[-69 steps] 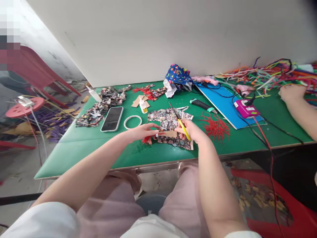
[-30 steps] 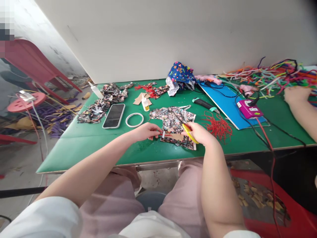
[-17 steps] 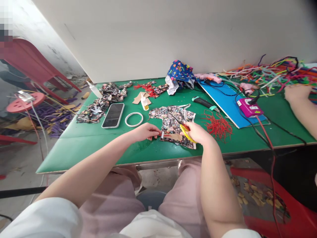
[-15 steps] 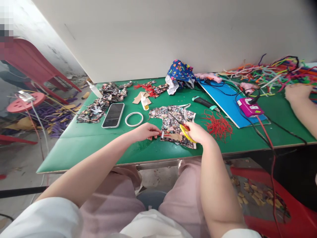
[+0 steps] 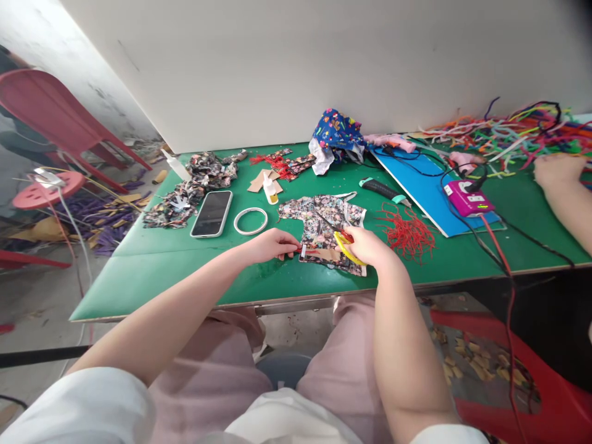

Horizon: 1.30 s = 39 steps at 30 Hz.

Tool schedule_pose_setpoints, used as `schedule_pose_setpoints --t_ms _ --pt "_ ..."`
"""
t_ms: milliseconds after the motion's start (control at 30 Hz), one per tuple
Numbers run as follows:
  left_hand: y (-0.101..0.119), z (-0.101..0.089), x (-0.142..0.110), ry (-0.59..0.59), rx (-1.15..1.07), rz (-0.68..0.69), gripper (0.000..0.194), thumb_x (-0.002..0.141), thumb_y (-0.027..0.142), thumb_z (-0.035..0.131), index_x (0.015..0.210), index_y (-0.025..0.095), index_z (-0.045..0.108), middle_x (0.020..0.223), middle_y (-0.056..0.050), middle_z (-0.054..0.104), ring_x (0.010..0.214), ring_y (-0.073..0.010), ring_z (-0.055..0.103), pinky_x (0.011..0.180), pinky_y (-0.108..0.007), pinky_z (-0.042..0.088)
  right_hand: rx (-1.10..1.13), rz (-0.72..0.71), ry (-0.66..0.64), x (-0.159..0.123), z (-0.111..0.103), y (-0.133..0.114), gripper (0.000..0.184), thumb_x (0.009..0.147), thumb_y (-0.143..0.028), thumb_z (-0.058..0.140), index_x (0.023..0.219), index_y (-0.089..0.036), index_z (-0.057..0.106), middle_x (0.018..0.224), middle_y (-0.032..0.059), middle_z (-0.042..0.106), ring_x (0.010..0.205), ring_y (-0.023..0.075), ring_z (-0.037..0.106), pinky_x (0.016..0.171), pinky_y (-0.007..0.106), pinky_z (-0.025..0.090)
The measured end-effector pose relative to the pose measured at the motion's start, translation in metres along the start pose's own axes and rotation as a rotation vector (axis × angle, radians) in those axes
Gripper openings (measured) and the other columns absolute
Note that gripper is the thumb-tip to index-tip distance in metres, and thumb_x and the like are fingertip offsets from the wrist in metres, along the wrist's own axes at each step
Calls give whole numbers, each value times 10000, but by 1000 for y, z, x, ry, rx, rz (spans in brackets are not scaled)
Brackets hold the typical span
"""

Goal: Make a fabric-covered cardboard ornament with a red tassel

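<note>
Fingers (image 5: 292, 246) of your left hand (image 5: 275, 244): thumb and forefinger pinched together on the near ends of some red strands (image 5: 312, 251). Your right hand (image 5: 369, 248) is curled closed around a yellow-handled tool (image 5: 346, 248), dark tip slanting up-left over the printed cloth; can't tell whether its fingertips also touch the card beneath.

Things, big to small. Green table (image 5: 185, 277) under everything. Tangle of coloured strips (image 5: 504, 137) far right, another person's hand (image 5: 562, 169) at it. Blue board (image 5: 419, 179) lying slantwise, purple power box (image 5: 469, 198) at its near end. Printed cloth (image 5: 317, 213) flat in front of you, between your hands and beyond them. Blue patterned bundle (image 5: 335, 131) at the back, by the wall. Heap of red threads (image 5: 409, 234) to the right of your right hand. Phone (image 5: 211, 213) left, face up. White ring (image 5: 250, 234) just beside it. Small bottle (image 5: 270, 188) standing beyond the ring. Brown card strip (image 5: 329, 254) on the cloth's near part, strands along it. White tab (image 5: 303, 251) across its left end, next to your pinch.
</note>
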State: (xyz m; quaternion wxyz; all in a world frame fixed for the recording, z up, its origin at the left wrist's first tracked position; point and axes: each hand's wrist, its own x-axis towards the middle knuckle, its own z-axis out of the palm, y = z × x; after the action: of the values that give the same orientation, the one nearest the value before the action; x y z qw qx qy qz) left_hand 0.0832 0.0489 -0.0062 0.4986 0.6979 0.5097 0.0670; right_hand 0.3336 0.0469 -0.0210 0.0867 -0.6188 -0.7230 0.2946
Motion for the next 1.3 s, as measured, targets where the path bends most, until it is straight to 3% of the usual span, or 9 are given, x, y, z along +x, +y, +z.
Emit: schedule_pose_setpoints --t_ms 333,733,1000,1200,1300 --pt "-2 1 0 2 2 6 344 761 381 533 975 137 646 734 -41 630 593 -105 535 555 -214 463 3 -3 -20 -2 -1 -1 216 698 -356 621 721 -186 489 740 26 584 610 119 493 508 215 293" --pt "-3 0 -2 5 21 21 363 768 412 517 970 137 642 723 -35 622 560 -95 523 554 -209 452 -15 17 -16 -2 -1 -1 95 715 -249 569 753 -198 498 817 39 623 667 138 536 528 215 311" --pt "-3 1 -8 15 97 57 391 749 432 531 1023 171 628 829 -43 652 704 -147 572 595 -213 445 -17 27 8 -5 -1 -3 89 709 -233 572 767 -206 510 850 49 639 693 158 552 542 220 320" --pt "-1 -2 -22 128 386 92 305 800 397 482 993 220 638 921 -40 652 839 -196 582 755 -274 438 119 -1 141 -12 -8 -2 189 733 -379 576 766 -200 527 748 36 614 634 141 525 542 223 335" --pt "4 10 -27 401 605 150 312 810 385 482 1002 201 644 1015 -95 605 981 -256 532 887 -368 398 433 4 219 -18 -13 -4 294 715 -479 571 828 -218 495 691 -9 553 560 118 487 512 223 365"
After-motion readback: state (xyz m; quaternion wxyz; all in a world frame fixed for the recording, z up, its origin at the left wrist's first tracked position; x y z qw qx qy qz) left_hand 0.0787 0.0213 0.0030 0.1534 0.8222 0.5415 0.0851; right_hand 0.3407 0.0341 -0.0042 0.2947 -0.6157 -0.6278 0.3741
